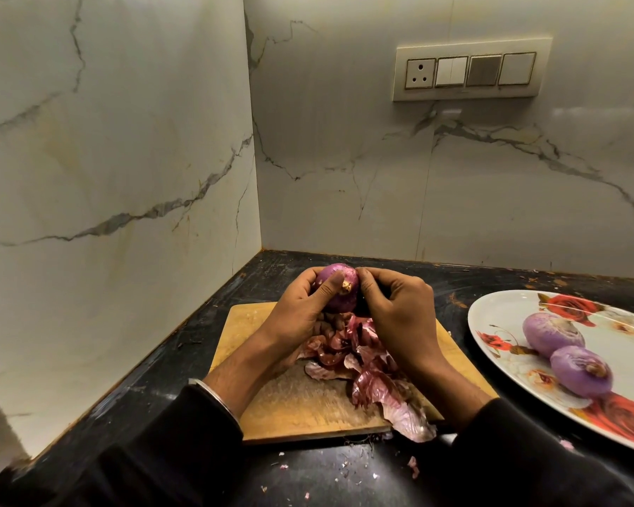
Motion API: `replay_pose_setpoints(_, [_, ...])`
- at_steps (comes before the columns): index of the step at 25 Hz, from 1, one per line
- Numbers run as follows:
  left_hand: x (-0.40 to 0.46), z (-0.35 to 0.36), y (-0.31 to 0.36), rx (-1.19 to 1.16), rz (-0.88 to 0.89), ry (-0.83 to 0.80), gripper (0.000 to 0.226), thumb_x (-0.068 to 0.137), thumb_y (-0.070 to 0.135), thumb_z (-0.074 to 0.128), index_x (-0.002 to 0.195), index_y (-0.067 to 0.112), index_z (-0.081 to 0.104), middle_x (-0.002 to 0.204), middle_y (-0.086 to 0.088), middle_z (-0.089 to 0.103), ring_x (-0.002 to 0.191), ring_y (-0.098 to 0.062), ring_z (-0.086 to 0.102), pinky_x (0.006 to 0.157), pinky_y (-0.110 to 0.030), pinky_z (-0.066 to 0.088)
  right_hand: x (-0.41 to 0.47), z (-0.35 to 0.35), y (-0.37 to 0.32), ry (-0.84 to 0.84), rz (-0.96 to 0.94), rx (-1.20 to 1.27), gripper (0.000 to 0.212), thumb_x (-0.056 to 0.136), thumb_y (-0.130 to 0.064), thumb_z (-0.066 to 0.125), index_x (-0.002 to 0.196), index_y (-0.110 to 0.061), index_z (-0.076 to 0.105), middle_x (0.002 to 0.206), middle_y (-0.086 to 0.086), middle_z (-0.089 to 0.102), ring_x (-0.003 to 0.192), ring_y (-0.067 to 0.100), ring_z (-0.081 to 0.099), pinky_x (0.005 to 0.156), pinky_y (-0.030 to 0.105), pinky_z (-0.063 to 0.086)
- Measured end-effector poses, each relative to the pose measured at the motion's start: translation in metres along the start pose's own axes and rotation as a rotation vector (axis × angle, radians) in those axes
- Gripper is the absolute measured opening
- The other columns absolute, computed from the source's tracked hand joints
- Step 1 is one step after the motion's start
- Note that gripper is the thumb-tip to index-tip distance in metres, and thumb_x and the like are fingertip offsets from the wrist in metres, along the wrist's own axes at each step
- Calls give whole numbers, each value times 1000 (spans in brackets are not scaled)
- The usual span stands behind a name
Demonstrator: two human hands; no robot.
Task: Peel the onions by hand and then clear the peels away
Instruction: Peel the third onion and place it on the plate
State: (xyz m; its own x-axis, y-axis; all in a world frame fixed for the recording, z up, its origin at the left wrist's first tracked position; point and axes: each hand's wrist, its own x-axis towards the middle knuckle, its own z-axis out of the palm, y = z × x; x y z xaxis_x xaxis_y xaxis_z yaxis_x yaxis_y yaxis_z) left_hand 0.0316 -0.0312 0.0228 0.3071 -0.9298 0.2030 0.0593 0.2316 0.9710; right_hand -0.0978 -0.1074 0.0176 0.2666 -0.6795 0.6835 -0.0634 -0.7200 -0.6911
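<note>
Dim, warm light from above leaves glare on the marble wall [454, 177], with wide-angle bending at the edges.

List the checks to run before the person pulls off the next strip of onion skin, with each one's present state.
1. Red onion held firmly: ok, left hand grips it above the board.
2. Right hand placed to peel: ok, its fingertips are at the onion's right side; whether they pinch skin, cannot tell.
3. Wooden chopping board below to catch peels: ok.
4. Pile of reddish peels contained: not ok, it overhangs the board's front edge and bits lie on the black counter.
5. Room on the floral plate for this onion: ok, two peeled purple onions sit there with space left.
</note>
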Motion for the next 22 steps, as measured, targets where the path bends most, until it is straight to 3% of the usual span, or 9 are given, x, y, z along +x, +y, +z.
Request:
replay_pose_setpoints(4, [2,-1,1,37,30,24,48,88,42,56,126,14,54,113,-15,64,66,-11,65,55,-25,52,2,0,3,-33,37,42,20,97,-18,60,112,-13,73,97,-2,74,88,7,70,76,34,61])
replay_pose_setpoints(9, [3,-4,2,55,-4,84,49,95,54,44,120,14,57,95,-10,64,62,-15,55,58,-30,42,4,-4,-4,-165,9,167,20,89,-11,68,108,-13,64,103,-2,67,97,4,64,81,19,54])
replay_pose_setpoints(13, [3,-4,2,42,-15,111,49,102,53,36,111,9,55,77,-7,58,55,-11,48,50,-25,38,2,-5,-5,-212,-75,34,33,77,-14,81,103,-18,61,101,-4,62,94,8,62,80,22,55])
replay_pose_setpoints(17, [4,-5,2,94,-8,110,55,102,53,35,119,3,51,73,-5,56,50,-9,45,44,-22,36,1,-4,-6,-209,-76,24,40,76,-12,81,109,-21,60,104,-6,62,95,5,61,80,22,55])
replay_pose_setpoints(22, [3,-4,3,67,-22,96,51,102,52,36,114,5,53,76,-7,54,50,-10,43,44,-22,34,5,-8,-9,-242,-45,13,35,75,-9,81,104,-16,63,101,-4,64,94,8,62,81,20,54])
